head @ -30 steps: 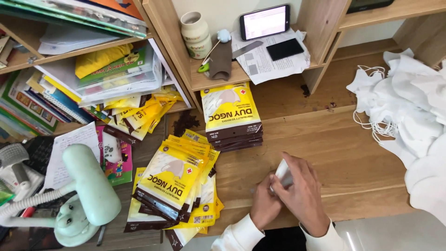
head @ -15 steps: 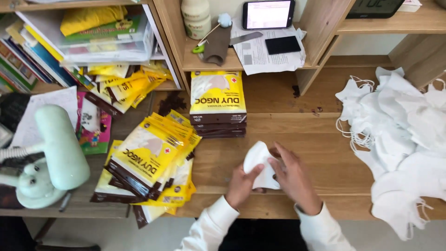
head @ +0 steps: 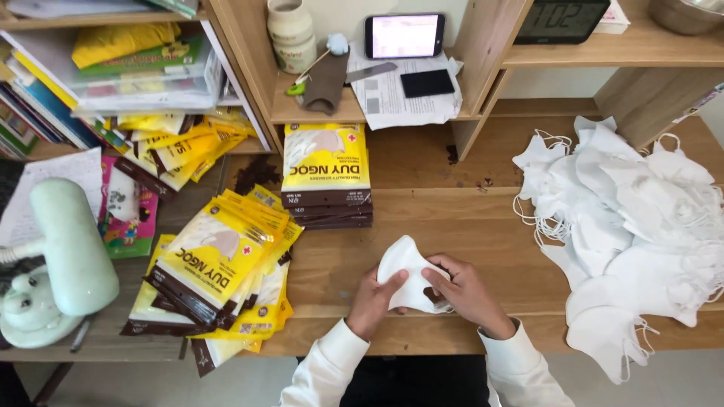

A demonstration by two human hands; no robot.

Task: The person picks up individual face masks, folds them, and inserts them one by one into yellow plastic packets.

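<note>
Both my hands hold one white cloth face mask point(head: 407, 273) low over the wooden desk point(head: 467, 218), near its front edge. My left hand point(head: 372, 301) grips the mask's lower left side. My right hand point(head: 466, 294) pinches its right side, fingers curled over the fabric. A neat stack of yellow-and-brown flat packets point(head: 326, 175) lies just beyond the mask. A fanned heap of the same packets point(head: 215, 264) lies to the left of my hands. A big pile of loose white masks point(head: 641, 226) covers the desk's right side.
A pale green desk lamp point(head: 56, 260) stands at the left front. Shelves at the back hold books point(head: 45, 113), a jar point(head: 290, 30), a lit phone point(head: 404, 35), papers point(head: 400, 94) and a digital clock point(head: 562, 19). More yellow packets point(head: 170, 147) spill from the left shelf.
The mask was folded small between my hands; now it is opened out and held wider. My view has shifted, so the desk sits more centred.
</note>
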